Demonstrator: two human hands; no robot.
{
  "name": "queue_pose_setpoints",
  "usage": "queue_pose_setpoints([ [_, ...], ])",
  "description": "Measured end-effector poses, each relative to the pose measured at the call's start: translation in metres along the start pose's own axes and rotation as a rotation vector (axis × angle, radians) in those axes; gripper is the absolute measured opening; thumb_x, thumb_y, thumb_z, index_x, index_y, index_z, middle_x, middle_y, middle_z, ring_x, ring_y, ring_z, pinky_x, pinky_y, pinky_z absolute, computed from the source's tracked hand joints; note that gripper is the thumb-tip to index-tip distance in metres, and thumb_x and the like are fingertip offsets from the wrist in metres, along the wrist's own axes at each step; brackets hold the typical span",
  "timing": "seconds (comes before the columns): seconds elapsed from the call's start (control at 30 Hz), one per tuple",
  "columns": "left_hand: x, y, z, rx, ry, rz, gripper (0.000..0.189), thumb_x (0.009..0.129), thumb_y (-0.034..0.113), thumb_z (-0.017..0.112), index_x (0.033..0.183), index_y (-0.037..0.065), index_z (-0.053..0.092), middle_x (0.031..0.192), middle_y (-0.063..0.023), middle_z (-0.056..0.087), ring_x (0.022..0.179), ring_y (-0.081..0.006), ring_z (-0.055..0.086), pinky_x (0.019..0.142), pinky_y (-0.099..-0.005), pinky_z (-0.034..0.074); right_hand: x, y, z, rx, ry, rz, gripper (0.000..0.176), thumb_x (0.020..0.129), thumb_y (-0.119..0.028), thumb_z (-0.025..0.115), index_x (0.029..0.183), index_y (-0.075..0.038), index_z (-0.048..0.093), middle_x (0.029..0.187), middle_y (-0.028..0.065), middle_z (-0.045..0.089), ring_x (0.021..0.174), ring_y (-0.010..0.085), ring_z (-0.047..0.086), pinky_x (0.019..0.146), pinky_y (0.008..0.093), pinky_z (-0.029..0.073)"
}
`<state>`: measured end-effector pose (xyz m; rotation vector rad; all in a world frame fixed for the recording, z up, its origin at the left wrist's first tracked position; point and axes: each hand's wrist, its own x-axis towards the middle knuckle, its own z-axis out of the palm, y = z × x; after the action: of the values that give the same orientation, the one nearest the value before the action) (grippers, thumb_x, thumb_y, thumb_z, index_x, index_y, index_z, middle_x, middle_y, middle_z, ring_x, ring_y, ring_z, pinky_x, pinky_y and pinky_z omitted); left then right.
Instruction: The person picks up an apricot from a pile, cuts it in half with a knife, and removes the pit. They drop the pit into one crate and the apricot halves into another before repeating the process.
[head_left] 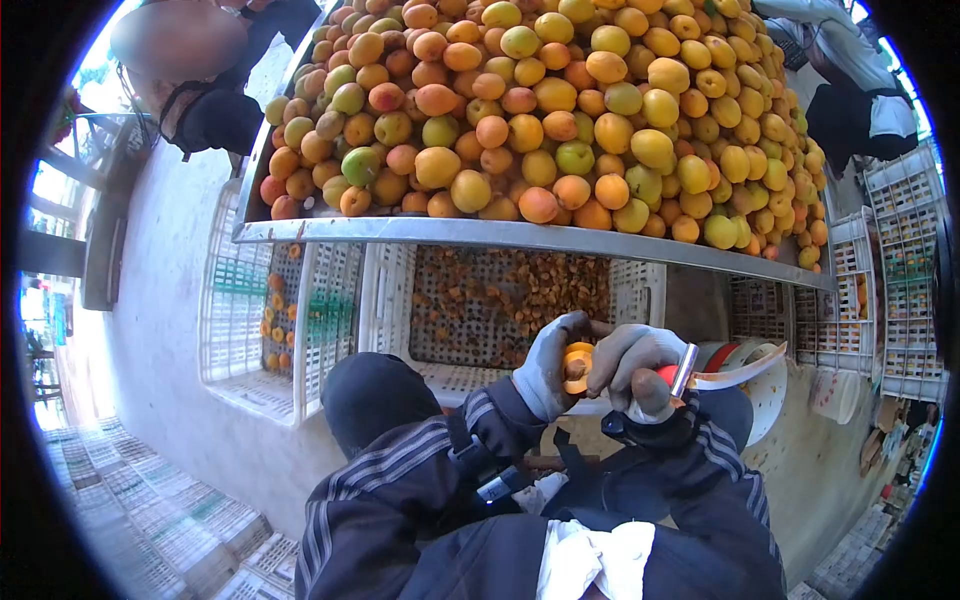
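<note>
My left hand, in a grey and white work glove, is closed around a cut apricot whose orange flesh faces up. Right beside it, my gloved right hand is closed on a tool with a red part and a shiny metal piece; its fingers touch or nearly touch the fruit. Both hands are above the near edge of a white crate that holds many brown pits or fruit pieces. A large heap of apricots fills the metal-edged table ahead.
Another white crate with some apricot pieces stands at the left. A white bucket is by my right knee. More crates are stacked at the right. One person is at the upper left, another at the upper right.
</note>
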<state>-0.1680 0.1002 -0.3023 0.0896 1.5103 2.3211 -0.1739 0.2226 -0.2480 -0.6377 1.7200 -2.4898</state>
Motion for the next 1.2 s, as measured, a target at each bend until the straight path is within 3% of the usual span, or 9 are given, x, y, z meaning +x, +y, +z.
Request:
queue_pose_setpoints([
  [0.23,0.003,0.001,0.004,0.127,0.061,0.279,0.037,0.086,0.038,0.040,0.098,0.006,0.055,0.075,-0.0068,0.058,0.054,-0.0190,0.058,0.037,-0.0293,0.050,0.008,-0.018,-0.002,0.120,0.132,-0.092,0.041,0.087,-0.035,0.053,0.063,-0.001,0.050,0.065,0.0146,0.055,0.034,0.0071,0.037,0.035,0.0216,0.031],
  [0.27,0.003,0.011,-0.001,0.054,-0.034,-0.065,0.042,0.073,0.027,0.059,0.106,0.003,0.048,0.088,-0.0087,0.055,0.073,-0.0180,0.056,0.059,-0.0290,0.047,0.009,-0.017,-0.003,0.120,0.135,-0.090,0.041,0.087,-0.035,0.053,0.063,-0.001,0.050,0.065,0.0146,0.055,0.034,0.0071,0.037,0.035,0.0216,0.031],
  [0.37,-0.002,-0.008,0.001,-0.025,-0.119,-0.157,0.072,0.060,0.017,0.079,0.117,0.001,0.039,0.106,-0.0128,0.052,0.099,-0.0190,0.052,0.086,-0.0305,0.044,0.007,-0.010,-0.001,-0.027,0.034,-0.059,0.042,0.087,-0.037,0.052,0.063,-0.002,0.051,0.065,0.0127,0.055,0.035,0.0082,0.039,0.037,0.0213,0.035],
  [0.4,-0.001,-0.013,0.003,0.060,-0.086,0.021,0.044,0.073,0.028,0.061,0.106,0.004,0.045,0.092,-0.0096,0.054,0.082,-0.0182,0.056,0.067,-0.0290,0.048,0.006,-0.008,-0.002,-0.039,-0.005,-0.055,0.041,0.087,-0.037,0.053,0.063,-0.002,0.051,0.066,0.0125,0.056,0.036,0.0088,0.041,0.038,0.0215,0.037],
  [0.5,0.003,-0.012,-0.001,-0.379,-0.013,-0.463,0.027,0.087,0.031,0.046,0.100,0.008,0.050,0.087,-0.0057,0.055,0.072,-0.0152,0.059,0.054,-0.0260,0.053,0.007,-0.007,-0.005,-0.096,-0.097,-0.036,0.041,0.086,-0.036,0.053,0.063,-0.003,0.051,0.066,0.0123,0.057,0.039,0.0097,0.045,0.041,0.0220,0.041],
  [0.7,0.005,-0.042,-0.014,0.314,-0.308,0.302,0.034,0.084,0.012,0.050,0.117,0.004,0.044,0.101,-0.0053,0.053,0.083,-0.0112,0.057,0.059,-0.0228,0.052,0.011,-0.002,-0.003,-0.147,-0.266,-0.088,0.038,0.085,-0.035,0.055,0.063,-0.005,0.051,0.062,0.0114,0.058,0.043,0.0121,0.049,0.041,0.0237,0.043],
  [0.83,0.004,-0.011,-0.003,-0.195,-0.312,-0.174,0.031,0.086,0.018,0.048,0.114,0.003,0.046,0.088,-0.0089,0.058,0.063,-0.0133,0.060,0.045,-0.0229,0.051,-0.002,0.005,0.001,0.209,0.074,0.042,0.039,0.087,-0.034,0.052,0.064,-0.003,0.047,0.064,0.0127,0.053,0.035,0.0085,0.036,0.039,0.0249,0.038],
  [0.9,0.011,0.002,-0.004,-0.761,-0.186,-0.885,0.032,0.089,0.031,0.040,0.102,0.003,0.049,0.069,-0.0097,0.058,0.047,-0.0173,0.058,0.036,-0.0249,0.048,0.000,0.007,0.002,0.341,0.152,0.063,0.039,0.089,-0.034,0.050,0.065,-0.003,0.045,0.063,0.0119,0.051,0.034,0.0067,0.032,0.037,0.0241,0.033],
  [1.2,0.002,-0.048,-0.008,-0.559,-0.302,-0.595,0.020,0.086,0.019,0.046,0.099,0.006,0.054,0.086,-0.0073,0.059,0.071,-0.0153,0.060,0.058,-0.0256,0.049,-0.004,0.012,0.010,0.171,0.099,0.182,0.047,0.089,-0.041,0.047,0.060,-0.003,0.042,0.061,0.0126,0.049,0.034,0.0079,0.031,0.036,0.0224,0.029],
])
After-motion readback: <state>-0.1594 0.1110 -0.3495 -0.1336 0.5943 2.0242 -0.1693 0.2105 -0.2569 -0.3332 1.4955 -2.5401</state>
